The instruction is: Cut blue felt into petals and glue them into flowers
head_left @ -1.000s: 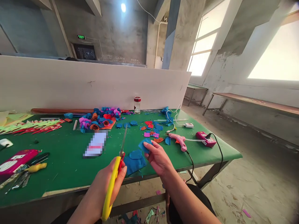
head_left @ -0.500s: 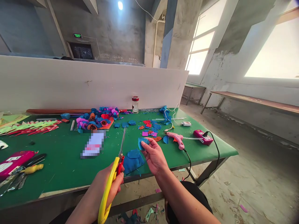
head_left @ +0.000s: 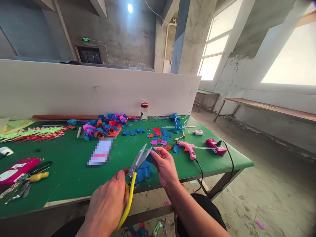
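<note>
My left hand [head_left: 108, 200] is wrapped round the handles of a pair of scissors [head_left: 132, 169], one of them covered in yellow. Their blades stand apart, pointing up and right, with the tips beside my right hand [head_left: 165, 168]. Between the thumb and fingers of that hand is a small blue paper petal [head_left: 150, 159], partly hidden by the blades and fingers. Below lies a larger stack of blue paper [head_left: 143, 173] at the table's front edge.
On the green table [head_left: 74, 184], paper flowers [head_left: 100, 133] lie behind a blurred white sheet [head_left: 101, 152]. A pink glue gun [head_left: 187, 148] is wired to a magenta power box [head_left: 216, 147] at right. A glass jar [head_left: 144, 112] stands behind; tools [head_left: 27, 181] lie at left.
The scissors have opened and swung right, so their blades now reach the blue petal. My left hand has turned over with them; my right hand stays nearly in place.
</note>
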A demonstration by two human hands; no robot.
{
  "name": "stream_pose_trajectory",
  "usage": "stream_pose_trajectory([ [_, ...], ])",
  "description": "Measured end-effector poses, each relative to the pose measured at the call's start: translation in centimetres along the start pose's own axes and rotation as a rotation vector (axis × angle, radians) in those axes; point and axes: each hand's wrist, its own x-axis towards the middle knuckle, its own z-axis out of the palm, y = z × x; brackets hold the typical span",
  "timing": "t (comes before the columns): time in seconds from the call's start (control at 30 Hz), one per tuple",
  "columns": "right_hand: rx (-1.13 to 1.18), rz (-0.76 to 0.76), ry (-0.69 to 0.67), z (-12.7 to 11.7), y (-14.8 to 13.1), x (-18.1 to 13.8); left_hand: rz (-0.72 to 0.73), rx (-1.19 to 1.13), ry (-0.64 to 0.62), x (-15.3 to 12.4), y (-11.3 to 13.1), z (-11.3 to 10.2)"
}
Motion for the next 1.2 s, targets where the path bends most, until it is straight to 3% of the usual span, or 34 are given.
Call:
stream_pose_trajectory([
  [0.37, -0.081, -0.036, -0.004, -0.49, -0.29, 0.13, 0.035, -0.044, 0.012, -0.13, 0.35, 0.11],
  [0.57, -0.169, -0.081, -0.076, -0.31, -0.32, -0.28, 0.044, -0.05, 0.04, -0.03, 0.04, 0.33],
  [0.83, -0.118, 0.02, -0.102, -0.5, -0.31, -0.3, 0.059, -0.019, 0.085, -0.08, -0.3, 0.75],
  [1.2, -0.095, 0.031, -0.103, -0.23, -0.55, -0.41, 0.078, -0.03, 0.098, -0.16, -0.33, 0.75],
])
